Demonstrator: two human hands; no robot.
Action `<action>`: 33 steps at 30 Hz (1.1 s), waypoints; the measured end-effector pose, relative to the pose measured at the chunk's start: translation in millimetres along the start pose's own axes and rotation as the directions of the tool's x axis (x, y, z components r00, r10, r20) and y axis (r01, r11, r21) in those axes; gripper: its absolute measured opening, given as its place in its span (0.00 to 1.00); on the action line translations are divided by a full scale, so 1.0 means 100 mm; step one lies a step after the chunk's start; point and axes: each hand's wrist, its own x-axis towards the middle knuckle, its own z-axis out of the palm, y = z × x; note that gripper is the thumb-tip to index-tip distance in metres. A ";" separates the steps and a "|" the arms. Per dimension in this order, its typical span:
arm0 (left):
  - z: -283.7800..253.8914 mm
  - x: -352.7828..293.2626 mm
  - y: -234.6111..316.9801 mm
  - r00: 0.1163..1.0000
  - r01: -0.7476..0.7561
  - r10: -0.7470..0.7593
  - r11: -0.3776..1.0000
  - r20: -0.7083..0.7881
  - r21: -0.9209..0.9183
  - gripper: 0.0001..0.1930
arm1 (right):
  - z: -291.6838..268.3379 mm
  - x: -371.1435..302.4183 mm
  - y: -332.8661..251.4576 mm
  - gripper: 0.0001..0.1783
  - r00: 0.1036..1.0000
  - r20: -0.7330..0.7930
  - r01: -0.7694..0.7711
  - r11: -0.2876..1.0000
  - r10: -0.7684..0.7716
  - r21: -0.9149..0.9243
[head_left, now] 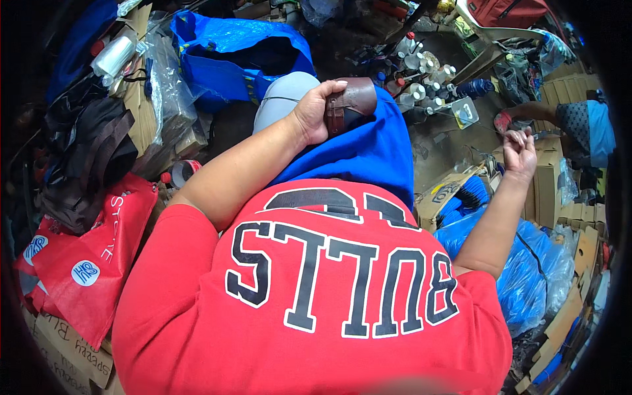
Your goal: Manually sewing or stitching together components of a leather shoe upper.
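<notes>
Left hand holds a brown leather piece; right hand curls, grip unclear — the blue bag gapes, its inside dark.

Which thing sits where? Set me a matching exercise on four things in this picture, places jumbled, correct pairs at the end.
Things
1. Brown leather piece
2. Open blue bag
3. Red bag with round white patches
4. Right hand

Places
A. At the far left of the picture
B. In the grip of the left hand
C. On the right side of the picture
D. Near the top edge, left of centre

Pairs: 1-B, 2-D, 3-A, 4-C
</notes>
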 end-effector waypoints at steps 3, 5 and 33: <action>-0.07 0.03 0.01 0.998 0.009 -0.006 0.999 0.069 -0.039 0.21 | -0.09 -0.02 -0.15 0.12 0.987 -0.038 0.157 0.986 -0.159 -0.049; -0.12 0.06 0.02 0.999 0.010 -0.007 0.998 0.053 -0.057 0.21 | 0.19 -0.13 0.14 0.15 0.994 0.037 0.099 0.750 -0.099 -0.654; -0.03 -0.01 0.03 0.992 -0.008 0.018 0.997 -0.125 0.080 0.19 | 0.90 -0.38 2.39 0.11 0.725 0.225 0.161 0.157 0.651 -0.974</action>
